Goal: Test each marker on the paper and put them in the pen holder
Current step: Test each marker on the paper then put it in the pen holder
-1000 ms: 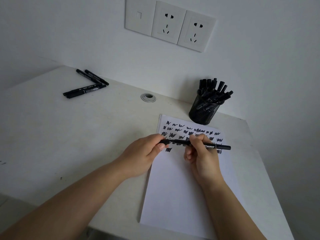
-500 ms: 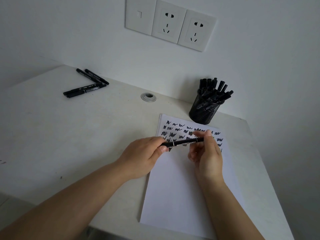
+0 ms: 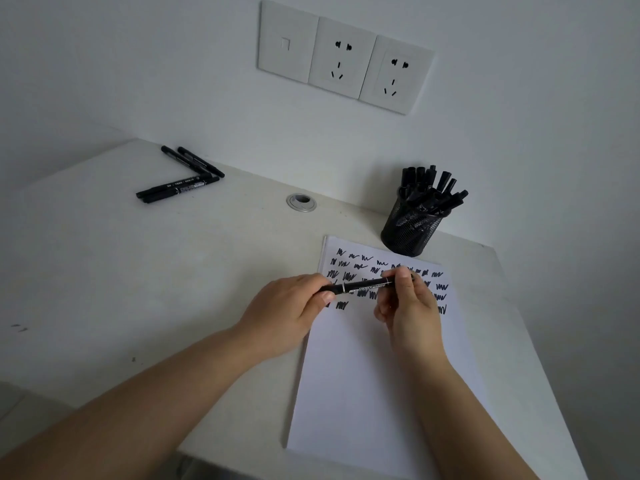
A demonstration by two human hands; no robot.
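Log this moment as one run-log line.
left hand grips marker | right hand grips other end | over paper | pen holder full | four loose markers remain

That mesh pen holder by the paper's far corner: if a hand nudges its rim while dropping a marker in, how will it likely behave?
The pen holder is probably light wire mesh, so it may slide on the smooth desk. Its markers fan out toward the right, so it is likely top-heavy and could tip that way.
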